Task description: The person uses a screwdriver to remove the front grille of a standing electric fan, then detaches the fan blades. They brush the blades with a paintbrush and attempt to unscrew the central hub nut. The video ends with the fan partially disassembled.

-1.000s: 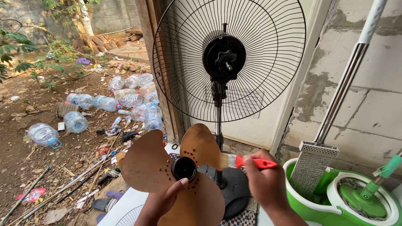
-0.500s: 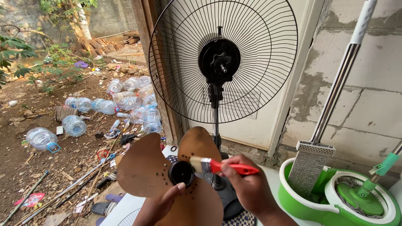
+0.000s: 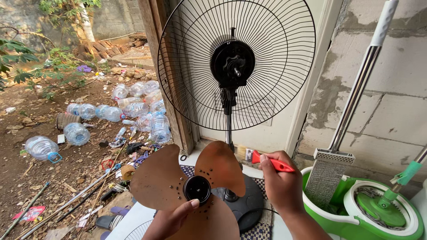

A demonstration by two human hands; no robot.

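Your left hand point(image 3: 171, 218) grasps the brown three-bladed fan blade point(image 3: 187, 189) from below, thumb resting beside its black hub point(image 3: 197, 189); the fingers lie hidden behind the blade, and the lowest blade is cut off by the frame's bottom edge. Your right hand point(image 3: 278, 184) is clenched around the red handle of a paintbrush point(image 3: 267, 161), whose bristles point toward the upper blade; part of the handle is buried in your fist. Behind the blade stands the pedestal fan point(image 3: 232, 62), rear wire guard point(image 3: 275, 53) mounted and motor shaft bare; its round black base point(image 3: 249, 202) is partly covered by the blade. A second wire guard point(image 3: 138, 231) is barely visible at the bottom edge. At right, a green mop bucket point(image 3: 378, 213) and flat mop point(image 3: 331, 175) are cropped. Clear plastic bottles point(image 3: 133, 106) litter the ground at left.
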